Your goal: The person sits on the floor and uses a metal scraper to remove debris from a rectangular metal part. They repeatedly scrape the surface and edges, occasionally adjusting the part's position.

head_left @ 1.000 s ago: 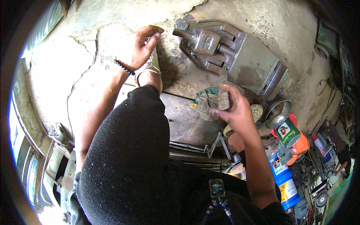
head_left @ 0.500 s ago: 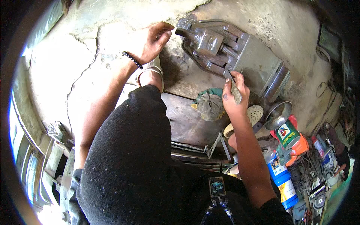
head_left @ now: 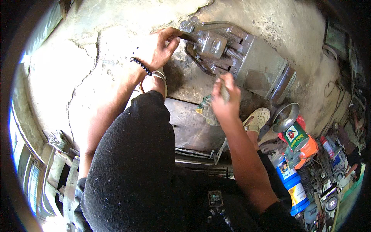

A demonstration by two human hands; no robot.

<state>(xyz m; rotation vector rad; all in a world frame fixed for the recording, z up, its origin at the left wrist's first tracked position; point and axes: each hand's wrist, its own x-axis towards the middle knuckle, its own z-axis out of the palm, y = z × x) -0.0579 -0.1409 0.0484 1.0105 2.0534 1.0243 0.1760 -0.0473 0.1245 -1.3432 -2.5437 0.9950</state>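
Note:
A heavy grey metal vise (head_left: 259,66) with a thick threaded screw (head_left: 234,53) lies on the concrete floor, its surface wet or oily at the left part. My left hand (head_left: 162,49), a black bead bracelet at its wrist, is closed round the dark metal bar (head_left: 188,36) that sticks out of the vise's left end. Close to the near side of the vise, my right hand (head_left: 227,104) grips a short, flat-handled tool (head_left: 224,92). Motion blurs that tool, and I cannot tell its kind. A crumpled grey-green cloth (head_left: 208,116) lies just below my right hand, partly hidden by it.
At the right stand a shiny metal bowl (head_left: 286,117), a green can (head_left: 296,136), an orange container (head_left: 308,151) and blue buckets (head_left: 296,193). My sandalled foot (head_left: 257,119) is near the vise. Another person's arm (head_left: 351,170) shows at the far right edge.
My left hand has moved slightly right and taken hold of the dark bar. My right hand has shifted left along the vise with the tool, now blurred. My right foot shows more.

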